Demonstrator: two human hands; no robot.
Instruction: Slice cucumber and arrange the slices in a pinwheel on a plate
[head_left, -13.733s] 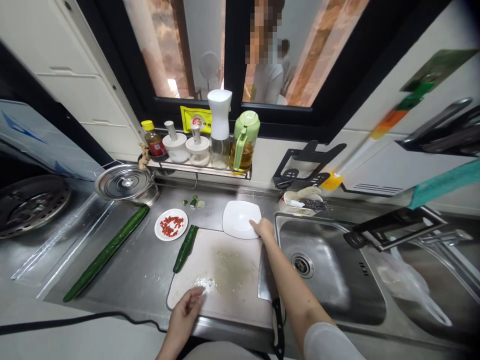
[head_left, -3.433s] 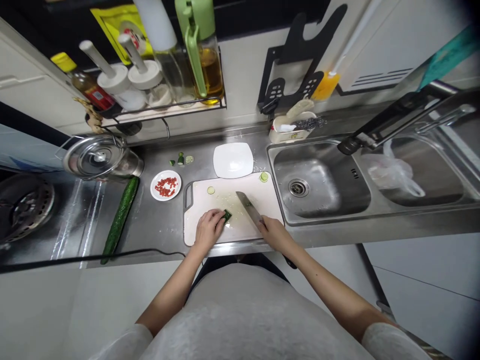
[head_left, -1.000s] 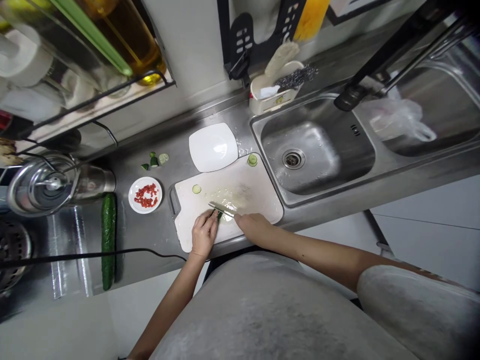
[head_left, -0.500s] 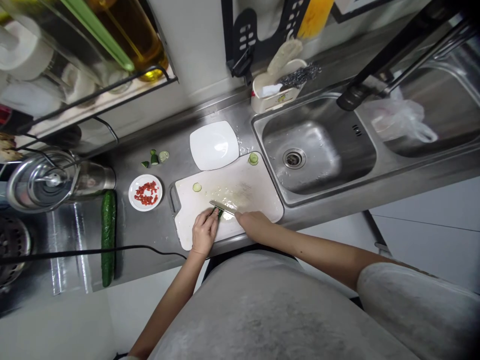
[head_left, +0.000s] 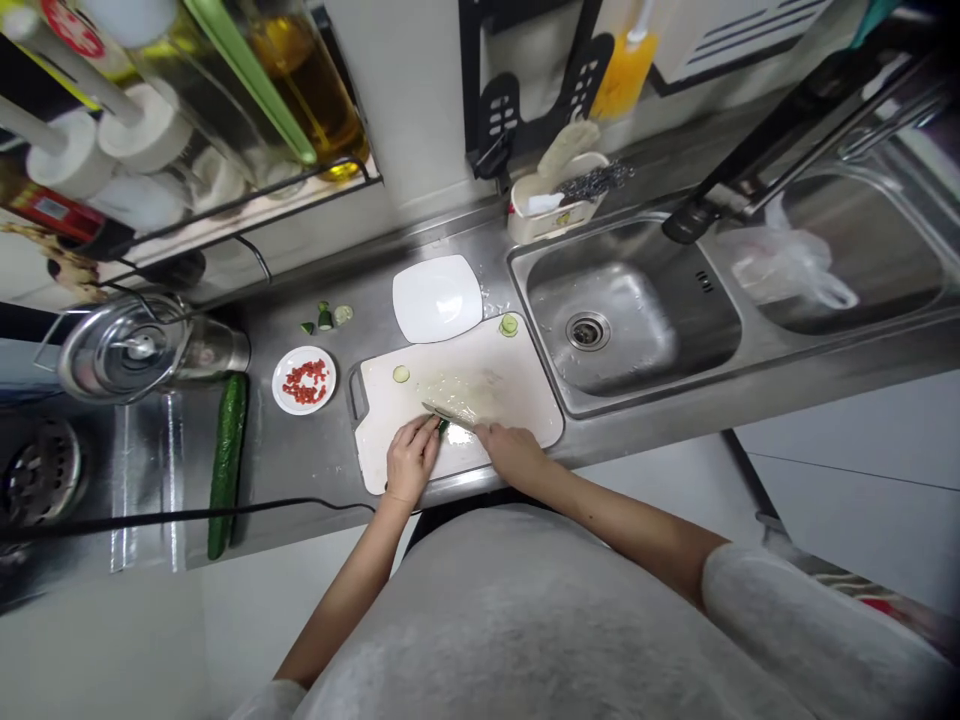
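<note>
The fingers [head_left: 427, 431] of the left hand [head_left: 409, 466] are bent and drawn together, pinning a short piece of cucumber [head_left: 443, 426] to the cutting board [head_left: 529, 395], near its front edge. The hand hides most of the piece. The right hand [head_left: 517, 455] is closed around the handle end of a knife [head_left: 454, 417], whose blade lies across the piece, right beside the left fingertips; how deep the edge sits cannot be told.

Slicing seems to be the step in hand. A clean next cut calls for a steady left grip, fingertips tucked back from the blade, and an even push down.

Farther out on the board, one slice [head_left: 401, 374] lies flat at the left, and a few more slices [head_left: 508, 324] sit at the far right corner. Beyond are a white dish [head_left: 439, 298] and, left of the board, a small plate [head_left: 280, 386] of red bits [head_left: 310, 394]. A long cucumber [head_left: 227, 465] lies farther left.
</note>
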